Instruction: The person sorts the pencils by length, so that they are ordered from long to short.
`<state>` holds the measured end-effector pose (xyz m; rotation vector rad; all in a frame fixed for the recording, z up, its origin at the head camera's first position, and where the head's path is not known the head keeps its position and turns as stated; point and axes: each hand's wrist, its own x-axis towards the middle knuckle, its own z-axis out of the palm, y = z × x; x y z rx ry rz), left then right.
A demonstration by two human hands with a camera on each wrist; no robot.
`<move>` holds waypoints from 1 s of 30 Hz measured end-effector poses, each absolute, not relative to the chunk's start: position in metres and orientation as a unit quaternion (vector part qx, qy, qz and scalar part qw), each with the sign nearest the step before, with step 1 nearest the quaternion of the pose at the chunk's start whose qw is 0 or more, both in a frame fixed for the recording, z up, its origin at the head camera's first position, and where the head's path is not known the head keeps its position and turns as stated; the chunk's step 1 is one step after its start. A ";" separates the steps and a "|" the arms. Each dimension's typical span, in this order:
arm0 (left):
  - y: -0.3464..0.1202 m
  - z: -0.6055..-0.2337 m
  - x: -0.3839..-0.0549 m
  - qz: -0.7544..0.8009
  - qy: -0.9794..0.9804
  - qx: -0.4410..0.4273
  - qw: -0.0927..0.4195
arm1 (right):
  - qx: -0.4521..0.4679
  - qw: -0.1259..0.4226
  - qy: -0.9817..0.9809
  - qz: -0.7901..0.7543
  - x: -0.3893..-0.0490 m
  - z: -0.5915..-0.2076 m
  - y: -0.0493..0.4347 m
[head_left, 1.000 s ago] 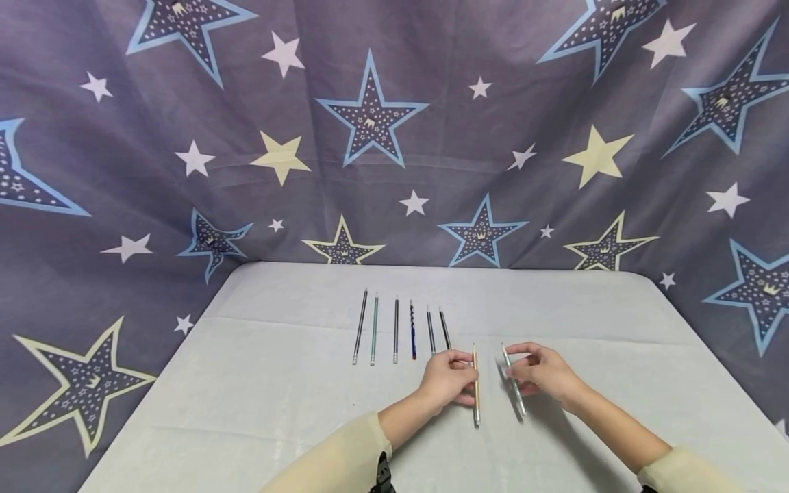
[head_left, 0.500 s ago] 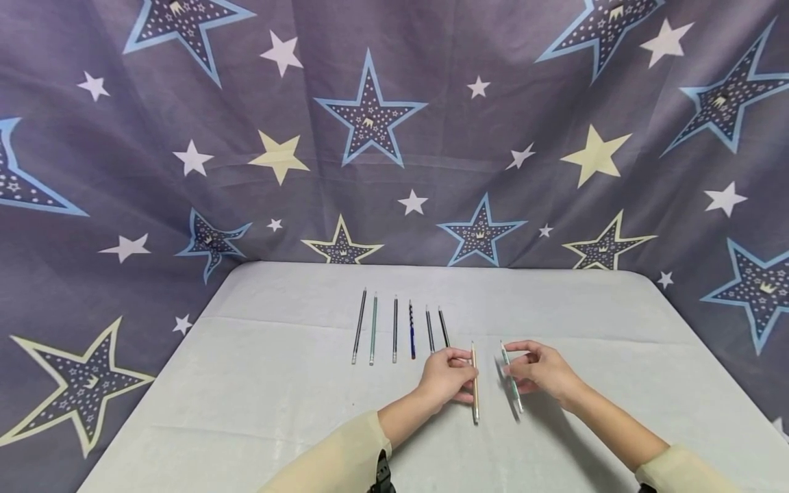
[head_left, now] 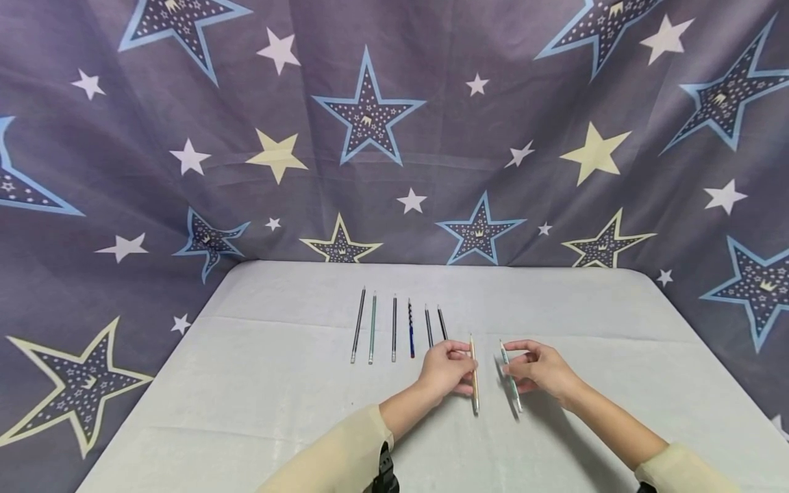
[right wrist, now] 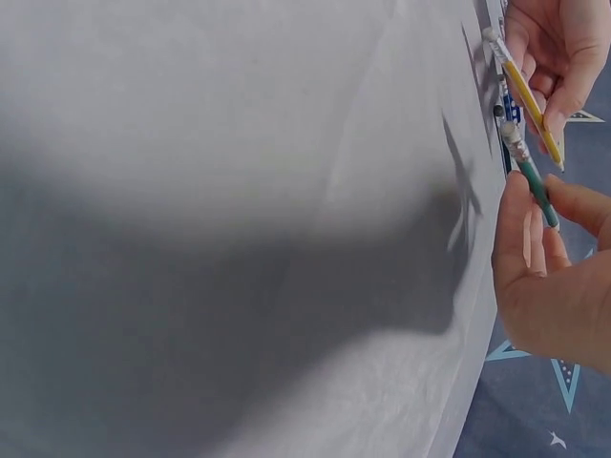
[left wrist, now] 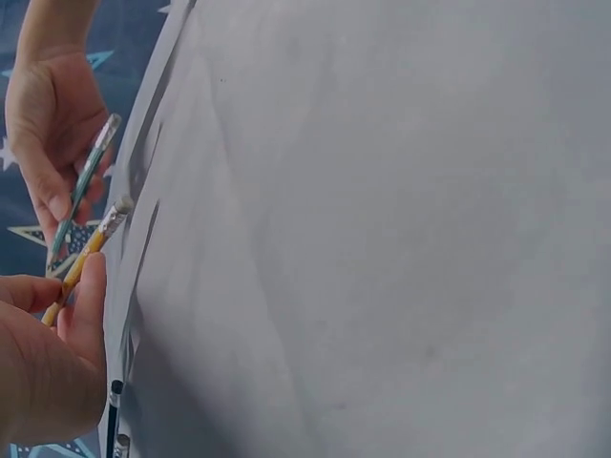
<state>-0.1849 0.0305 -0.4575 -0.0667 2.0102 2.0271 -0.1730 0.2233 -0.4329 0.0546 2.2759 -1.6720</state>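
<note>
Between thumb and fingers my left hand (head_left: pixel 446 370) pinches a yellow pencil (head_left: pixel 474 376), its eraser end toward me and its tip away. To its right, my right hand (head_left: pixel 539 370) pinches a teal pencil (head_left: pixel 512 380), tilted, with its shadow on the cloth beside it. A small gap separates the two pencils. In the left wrist view the yellow pencil (left wrist: pixel 81 260) shows a metal band and eraser, and the teal pencil (left wrist: pixel 86 181) is beyond it. The right wrist view shows the teal pencil (right wrist: pixel 535 181) in my fingers.
Left of my hands several pencils lie in a row: a dark one (head_left: pixel 358 325), a green one (head_left: pixel 372 329), another dark one (head_left: pixel 394 329), a blue one (head_left: pixel 411 329) and two black ones, partly behind my left hand. A white cloth (head_left: pixel 246 383) covers the table; a star-patterned curtain (head_left: pixel 431 164) hangs behind.
My left hand has moved slightly away from me with the yellow pencil, whose eraser end now sits farther up the view. The right hand with the teal pencil is nearly still.
</note>
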 end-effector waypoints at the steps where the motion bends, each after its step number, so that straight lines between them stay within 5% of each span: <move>1: 0.031 -0.457 -0.186 0.702 0.698 -0.024 0.142 | 0.020 0.157 0.796 -0.584 -0.173 -0.433 0.223; 30: 0.034 -0.445 -0.219 0.691 0.715 -0.024 0.100 | 0.020 0.156 0.799 -0.581 -0.174 -0.431 0.225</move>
